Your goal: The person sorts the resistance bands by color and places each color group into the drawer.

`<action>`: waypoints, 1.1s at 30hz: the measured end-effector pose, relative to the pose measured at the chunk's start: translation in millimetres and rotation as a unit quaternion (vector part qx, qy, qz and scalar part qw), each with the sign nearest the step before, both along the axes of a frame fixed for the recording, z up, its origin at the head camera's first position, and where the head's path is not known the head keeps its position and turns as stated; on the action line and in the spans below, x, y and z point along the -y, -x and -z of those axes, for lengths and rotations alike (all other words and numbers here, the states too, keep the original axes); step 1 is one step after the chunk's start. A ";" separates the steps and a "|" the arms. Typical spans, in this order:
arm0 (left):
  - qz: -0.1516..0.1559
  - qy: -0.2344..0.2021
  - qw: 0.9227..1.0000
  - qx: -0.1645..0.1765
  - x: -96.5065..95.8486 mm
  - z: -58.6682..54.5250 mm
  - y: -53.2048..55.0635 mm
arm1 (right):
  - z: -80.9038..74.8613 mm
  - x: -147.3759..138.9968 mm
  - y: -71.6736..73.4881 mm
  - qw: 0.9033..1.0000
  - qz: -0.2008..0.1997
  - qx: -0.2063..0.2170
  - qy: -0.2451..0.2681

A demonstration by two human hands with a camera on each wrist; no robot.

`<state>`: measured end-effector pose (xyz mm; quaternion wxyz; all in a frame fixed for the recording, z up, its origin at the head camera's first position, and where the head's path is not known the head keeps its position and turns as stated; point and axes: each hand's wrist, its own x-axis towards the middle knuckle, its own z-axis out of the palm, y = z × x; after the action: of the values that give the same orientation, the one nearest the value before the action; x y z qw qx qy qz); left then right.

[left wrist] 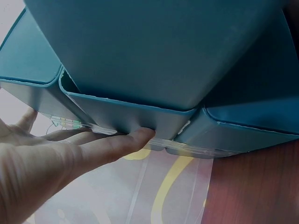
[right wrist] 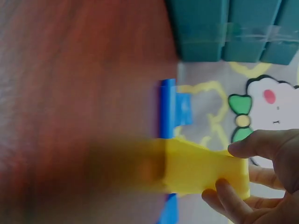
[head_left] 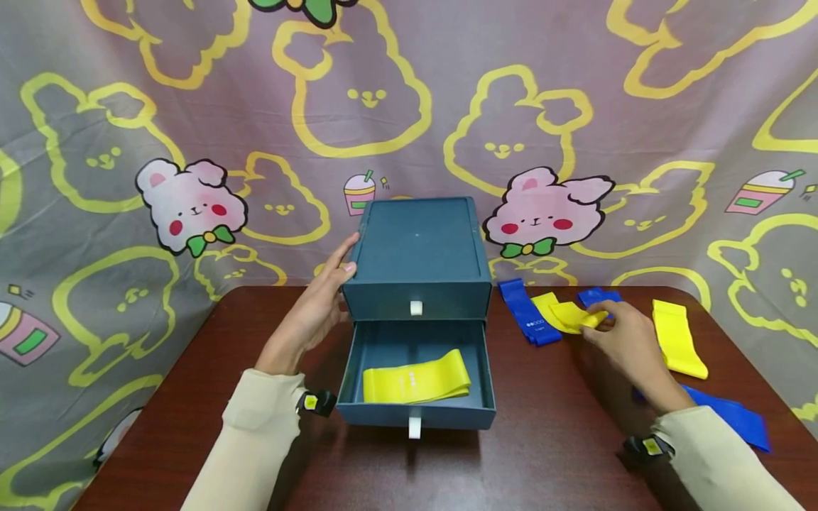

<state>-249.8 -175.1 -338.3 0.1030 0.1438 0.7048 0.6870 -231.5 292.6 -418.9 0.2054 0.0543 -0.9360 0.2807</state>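
Note:
A dark teal drawer box [head_left: 418, 241] stands mid-table, its lower drawer [head_left: 476, 355] pulled out. Inside that drawer lies a folded yellow resistance band [head_left: 415, 382] with white print. My left hand [head_left: 313, 305] rests on the box's left side, thumb and fingers extended along the wall; the left wrist view shows the fingertips against the teal plastic. To the right of the box, my right hand [head_left: 623, 341] pinches the end of another yellow resistance band [right wrist: 205, 165] between thumb and fingers. The rest of this band stretches toward the table beside blue bands.
A blue band [head_left: 529, 312] lies just right of the box, and another blue band [head_left: 599, 295] is behind my right hand. Farther right are a yellow band [head_left: 679, 339] and a blue band [head_left: 735, 419]. A patterned curtain [head_left: 409, 106] hangs behind the table.

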 end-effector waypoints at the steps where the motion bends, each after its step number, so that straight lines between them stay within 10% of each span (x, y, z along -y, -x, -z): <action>1: 0.000 0.000 1.000 0.000 0.2 0.0 0.0 | -3.4 0.3 -0.6 1.000 -0.004 -0.002 -0.001; 33: 0.003 0.002 1.000 -0.007 1.1 0.2 -1.0 | -125.6 47.1 -65.3 0.989 -0.138 -0.056 -0.022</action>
<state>-248.8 -176.2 -338.6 0.1007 0.1507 0.7067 0.6839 -166.3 245.5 -293.3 0.2153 0.2029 -0.9127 0.2818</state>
